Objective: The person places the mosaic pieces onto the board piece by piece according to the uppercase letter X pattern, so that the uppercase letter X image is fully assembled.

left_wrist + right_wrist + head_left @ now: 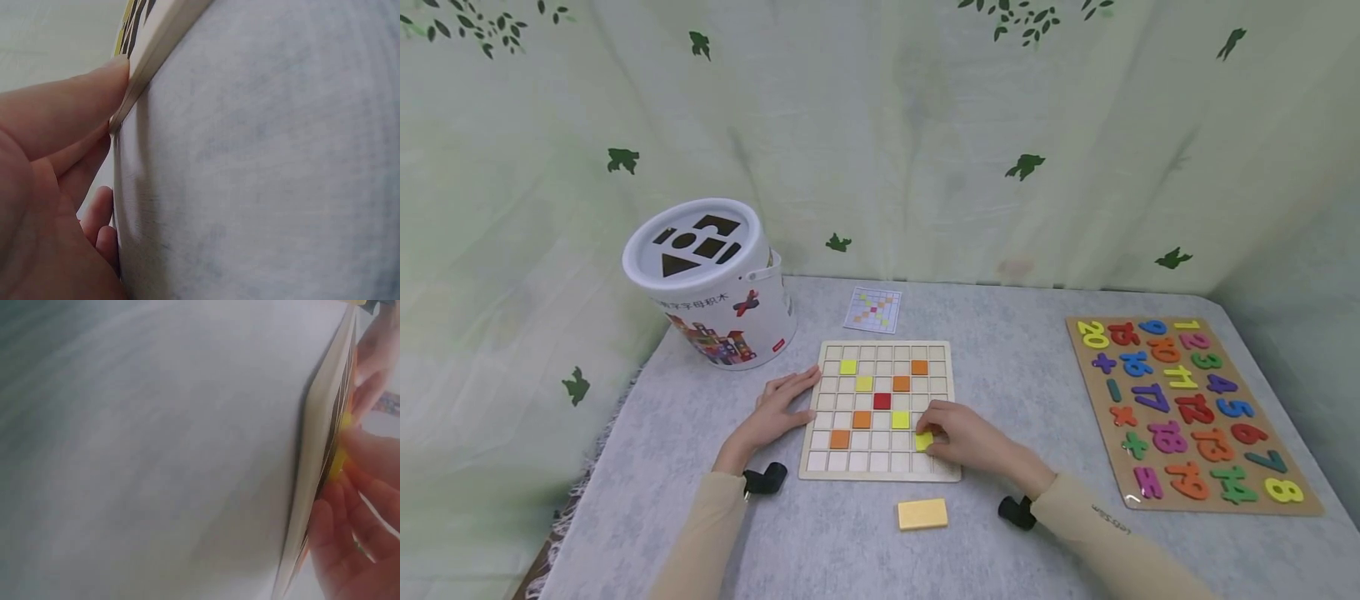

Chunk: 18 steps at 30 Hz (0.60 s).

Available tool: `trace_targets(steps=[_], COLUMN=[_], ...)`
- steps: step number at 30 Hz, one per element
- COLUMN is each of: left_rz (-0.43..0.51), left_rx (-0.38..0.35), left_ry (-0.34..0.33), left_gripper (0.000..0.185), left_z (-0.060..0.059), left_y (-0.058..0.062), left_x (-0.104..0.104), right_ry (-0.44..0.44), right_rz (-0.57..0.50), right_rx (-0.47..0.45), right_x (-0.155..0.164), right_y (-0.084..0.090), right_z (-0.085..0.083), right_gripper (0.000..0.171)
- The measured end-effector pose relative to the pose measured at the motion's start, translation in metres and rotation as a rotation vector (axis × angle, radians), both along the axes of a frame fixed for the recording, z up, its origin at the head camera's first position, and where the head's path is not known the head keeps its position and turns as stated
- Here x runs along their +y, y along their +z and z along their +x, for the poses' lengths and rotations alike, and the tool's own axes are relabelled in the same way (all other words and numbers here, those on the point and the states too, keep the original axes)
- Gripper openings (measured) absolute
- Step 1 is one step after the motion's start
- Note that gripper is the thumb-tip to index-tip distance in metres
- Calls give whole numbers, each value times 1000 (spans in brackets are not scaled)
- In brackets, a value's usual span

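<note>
A wooden grid board [880,473] lies on the table, with a red tile [882,402] near its middle and yellow and orange tiles set along two crossing diagonals. My right hand [962,437] is over the board's lower right part, its thumb and fingers pinching a yellow square tile [923,442] at a grid cell. In the right wrist view, that yellow tile [338,459] shows between the fingertips, close to the board's surface. My left hand [773,415] touches the board's left edge with extended fingers; its thumb [94,94] lies against the wooden rim in the left wrist view.
A small pattern card [872,310] lies behind the board. In front is a pale yellow block [922,514]. To the left stands a white bucket [737,325] with a shape-hole lid. A number puzzle board [1105,408] lies at right. A curtain [910,167] hangs behind.
</note>
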<state>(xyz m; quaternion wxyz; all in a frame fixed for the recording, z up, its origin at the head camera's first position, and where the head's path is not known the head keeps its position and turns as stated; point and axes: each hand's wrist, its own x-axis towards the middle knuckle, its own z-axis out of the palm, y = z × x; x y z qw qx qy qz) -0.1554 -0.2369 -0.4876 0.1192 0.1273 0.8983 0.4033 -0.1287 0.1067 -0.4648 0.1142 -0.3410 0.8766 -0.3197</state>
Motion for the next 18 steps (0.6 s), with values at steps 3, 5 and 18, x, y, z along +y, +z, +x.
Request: trace_targets(steps=[3, 5, 18], left_rz=[2, 6, 4], left_rx=[-1, -3, -1], left_ry=[0, 0, -5], left_gripper=[66, 66, 66], left_z=[0, 0, 0], left_y=[0, 0, 1], left_x=[0, 0, 0], right_ry=[-10, -28, -54], right_rz=[17, 33, -27], right_rx=[13, 12, -27], right_x=[-8, -11, 1], right_y=[0, 0, 1], right_z=[-1, -1, 2], right_gripper=[19, 19, 23])
